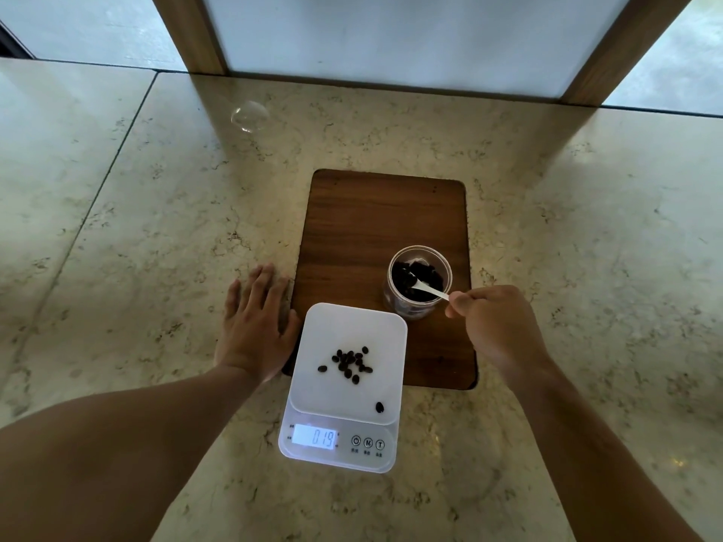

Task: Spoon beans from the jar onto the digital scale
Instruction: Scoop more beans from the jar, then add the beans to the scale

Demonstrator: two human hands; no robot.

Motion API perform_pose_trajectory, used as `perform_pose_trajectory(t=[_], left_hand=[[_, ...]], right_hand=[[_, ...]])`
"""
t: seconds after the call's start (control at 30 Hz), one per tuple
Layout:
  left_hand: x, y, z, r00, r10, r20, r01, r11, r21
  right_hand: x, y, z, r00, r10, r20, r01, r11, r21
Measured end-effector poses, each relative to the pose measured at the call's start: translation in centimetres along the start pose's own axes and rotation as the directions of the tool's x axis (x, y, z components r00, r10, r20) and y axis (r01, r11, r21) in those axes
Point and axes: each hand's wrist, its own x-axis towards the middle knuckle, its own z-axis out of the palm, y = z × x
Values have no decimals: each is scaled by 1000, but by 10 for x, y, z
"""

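A clear jar [419, 307] of dark beans stands on a brown wooden board [375, 217]. My right hand [497, 326] pinches a small white spoon [430, 291] whose bowl dips among the beans inside the jar. The white digital scale [344, 330] lies in front of the board, overlapping its near edge, with several beans [350, 363] piled on its platform and one lone bean [379, 407] near the right corner. Its lit display [315, 437] reads 019. My left hand [254, 326] rests flat on the counter, just left of the scale.
The stone counter [156, 228] stretches wide on all sides. A clear round lid [249, 116] lies far back on the left. A wooden-framed pale panel [410, 37] stands at the back edge.
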Motion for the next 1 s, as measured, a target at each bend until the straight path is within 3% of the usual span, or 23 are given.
perform_pose_trajectory(t=[0.37,0.7,1.0], left_hand=[[1,-3,3,1000,6,-14,-6,1000,1],[1,-3,4,1000,3,-26,-4,1000,-6],[1,-4,6,1000,-1,-21,1,1000,-4]], right_hand=[[-6,2,-1,995,102,22,-103,989,105],[-10,13,-6,1000,30,-6,-29,993,115],[-32,22,-14,997,-46,59,33,979,204]])
